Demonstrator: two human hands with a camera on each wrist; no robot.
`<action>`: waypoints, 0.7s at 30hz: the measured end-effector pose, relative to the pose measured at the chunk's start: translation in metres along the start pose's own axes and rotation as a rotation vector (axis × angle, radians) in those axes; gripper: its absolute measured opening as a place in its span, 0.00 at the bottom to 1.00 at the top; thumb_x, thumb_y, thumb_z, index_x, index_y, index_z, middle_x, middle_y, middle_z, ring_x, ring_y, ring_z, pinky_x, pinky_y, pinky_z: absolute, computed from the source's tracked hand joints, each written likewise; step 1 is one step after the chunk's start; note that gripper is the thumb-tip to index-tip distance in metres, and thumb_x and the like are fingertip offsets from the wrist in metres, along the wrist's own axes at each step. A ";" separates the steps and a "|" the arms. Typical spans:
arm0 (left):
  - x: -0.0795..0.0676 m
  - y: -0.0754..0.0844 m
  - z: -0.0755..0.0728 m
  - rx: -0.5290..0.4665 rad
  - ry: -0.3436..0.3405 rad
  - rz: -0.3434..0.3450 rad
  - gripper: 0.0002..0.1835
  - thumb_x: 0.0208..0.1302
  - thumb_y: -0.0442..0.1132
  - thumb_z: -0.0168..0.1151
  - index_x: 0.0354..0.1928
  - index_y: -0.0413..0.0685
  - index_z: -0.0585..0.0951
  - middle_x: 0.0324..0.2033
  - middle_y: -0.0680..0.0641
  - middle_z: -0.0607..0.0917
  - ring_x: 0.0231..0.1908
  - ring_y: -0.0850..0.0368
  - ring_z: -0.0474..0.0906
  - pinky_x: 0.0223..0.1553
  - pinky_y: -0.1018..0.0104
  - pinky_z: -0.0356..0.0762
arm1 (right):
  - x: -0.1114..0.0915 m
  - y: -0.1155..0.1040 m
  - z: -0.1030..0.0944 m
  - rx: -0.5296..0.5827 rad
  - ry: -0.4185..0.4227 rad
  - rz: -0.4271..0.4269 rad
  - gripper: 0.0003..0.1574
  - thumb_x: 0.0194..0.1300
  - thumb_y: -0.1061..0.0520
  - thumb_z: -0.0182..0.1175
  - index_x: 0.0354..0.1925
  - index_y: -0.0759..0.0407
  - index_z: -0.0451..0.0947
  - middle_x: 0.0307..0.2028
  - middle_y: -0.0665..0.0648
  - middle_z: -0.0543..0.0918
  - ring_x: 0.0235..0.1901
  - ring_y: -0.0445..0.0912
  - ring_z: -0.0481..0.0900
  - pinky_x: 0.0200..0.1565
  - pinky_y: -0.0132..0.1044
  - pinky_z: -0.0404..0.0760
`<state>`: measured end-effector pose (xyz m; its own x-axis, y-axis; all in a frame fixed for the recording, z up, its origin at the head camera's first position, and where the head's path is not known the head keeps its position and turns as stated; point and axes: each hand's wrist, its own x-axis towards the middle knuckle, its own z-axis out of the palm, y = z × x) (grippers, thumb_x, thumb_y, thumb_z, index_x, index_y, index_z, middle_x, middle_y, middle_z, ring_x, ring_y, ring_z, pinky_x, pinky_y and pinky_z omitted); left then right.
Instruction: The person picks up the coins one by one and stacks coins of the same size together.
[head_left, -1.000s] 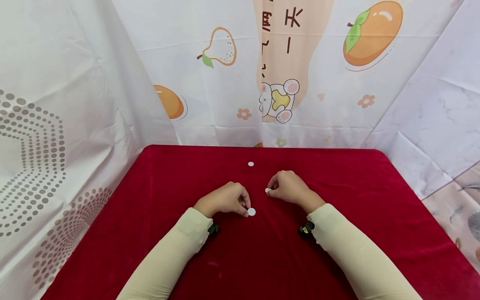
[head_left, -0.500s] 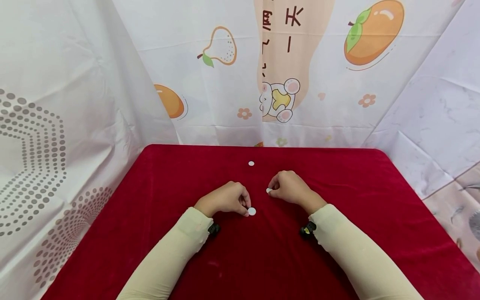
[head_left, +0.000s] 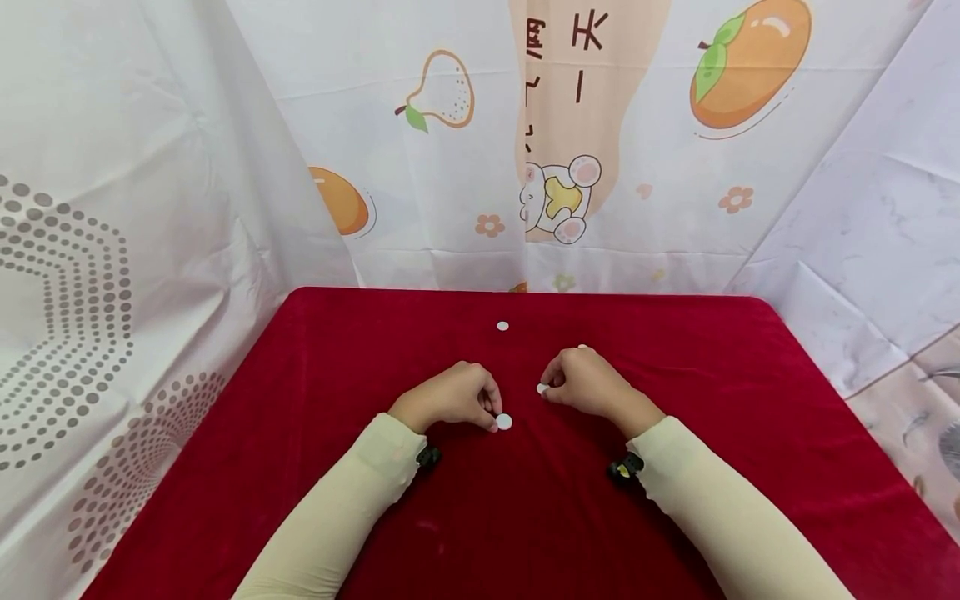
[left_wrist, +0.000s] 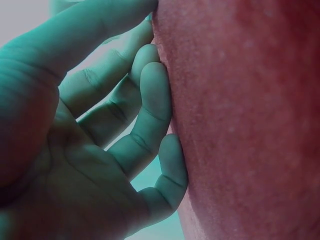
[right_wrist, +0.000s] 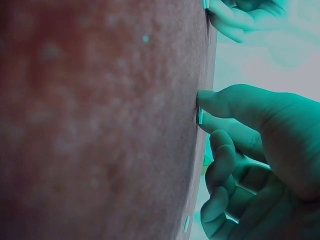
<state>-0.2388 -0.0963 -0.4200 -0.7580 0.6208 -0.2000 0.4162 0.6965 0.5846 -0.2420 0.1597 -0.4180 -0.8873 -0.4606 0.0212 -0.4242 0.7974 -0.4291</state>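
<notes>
Evidently both of the person's hands are at work over a worktop (head_left: 360, 342) covered in red cloth (head_left: 480, 517). The left hand (head_left: 450, 396) pinches the edge of a near disc (head_left: 505, 422), round, white and thin, with its thumb and forefinger; in the left wrist view the remaining fingers are bent, their tips down by the cloth. The right hand (head_left: 587, 382) likewise pinches a second disc (head_left: 542, 389), also white, between thumb and forefinger, its other fingers curled in toward the palm. That disc is farther from the person than the first and a little to its right. A third disc (head_left: 502, 326) lies farther back, near the far edge of the worktop and apart from both hands. Just beyond the right hand's knuckles shows a sliver of a fourth disc (head_left: 582, 346), mostly hidden. Cream sleeves (head_left: 352, 492) cover both arms, and a white curtain (head_left: 435, 192) printed with fruit hangs behind.
</notes>
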 end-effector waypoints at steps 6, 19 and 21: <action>0.000 0.001 0.000 -0.005 0.005 0.009 0.09 0.53 0.41 0.83 0.26 0.60 0.88 0.24 0.59 0.85 0.29 0.62 0.80 0.34 0.68 0.81 | -0.007 0.000 0.000 0.016 -0.021 0.025 0.05 0.62 0.55 0.74 0.38 0.51 0.92 0.27 0.42 0.87 0.28 0.38 0.78 0.36 0.36 0.80; 0.000 0.002 -0.001 -0.003 0.004 0.001 0.09 0.53 0.41 0.83 0.26 0.60 0.87 0.25 0.59 0.86 0.30 0.62 0.80 0.35 0.68 0.81 | -0.020 -0.004 0.000 0.040 -0.027 0.000 0.05 0.61 0.57 0.76 0.38 0.52 0.91 0.28 0.43 0.86 0.29 0.38 0.77 0.36 0.34 0.80; 0.000 0.002 0.000 -0.006 0.003 -0.003 0.09 0.53 0.41 0.83 0.26 0.60 0.87 0.25 0.59 0.86 0.30 0.62 0.80 0.35 0.68 0.81 | -0.022 -0.004 0.001 0.044 -0.027 0.000 0.05 0.61 0.56 0.76 0.38 0.51 0.91 0.29 0.43 0.86 0.29 0.38 0.77 0.36 0.34 0.80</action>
<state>-0.2383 -0.0954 -0.4188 -0.7606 0.6177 -0.1998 0.4109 0.6962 0.5886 -0.2210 0.1663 -0.4178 -0.8818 -0.4716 -0.0032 -0.4153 0.7796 -0.4688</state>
